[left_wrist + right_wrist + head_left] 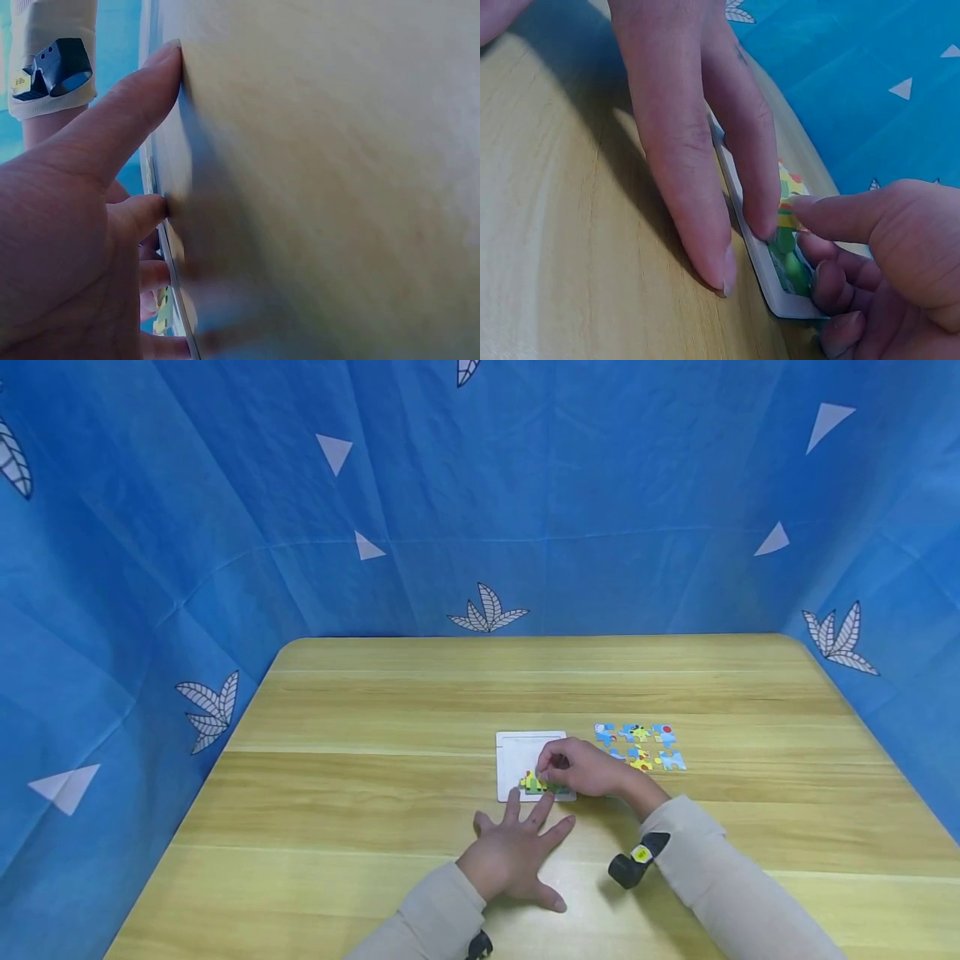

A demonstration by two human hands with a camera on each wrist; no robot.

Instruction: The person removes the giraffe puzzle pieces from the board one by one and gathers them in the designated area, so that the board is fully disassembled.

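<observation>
A white puzzle tray (517, 747) lies on the wooden table, with joined green and yellow pieces (795, 271) along its near edge. My right hand (585, 767) is over the tray's right part, thumb and curled fingers pinching a yellow puzzle piece (786, 217) low against those pieces. The fingertips partly hide that piece. My left hand (513, 856) is spread in front of the tray, its fingers straight. One of its fingertips touches the piece area at the near rim, and another rests on the table beside the rim.
Several loose blue and yellow puzzle pieces (639, 733) lie in rows to the right of the tray, partly behind the right hand. A blue curtain (480, 510) hangs behind the wooden table (360, 760) and along its sides.
</observation>
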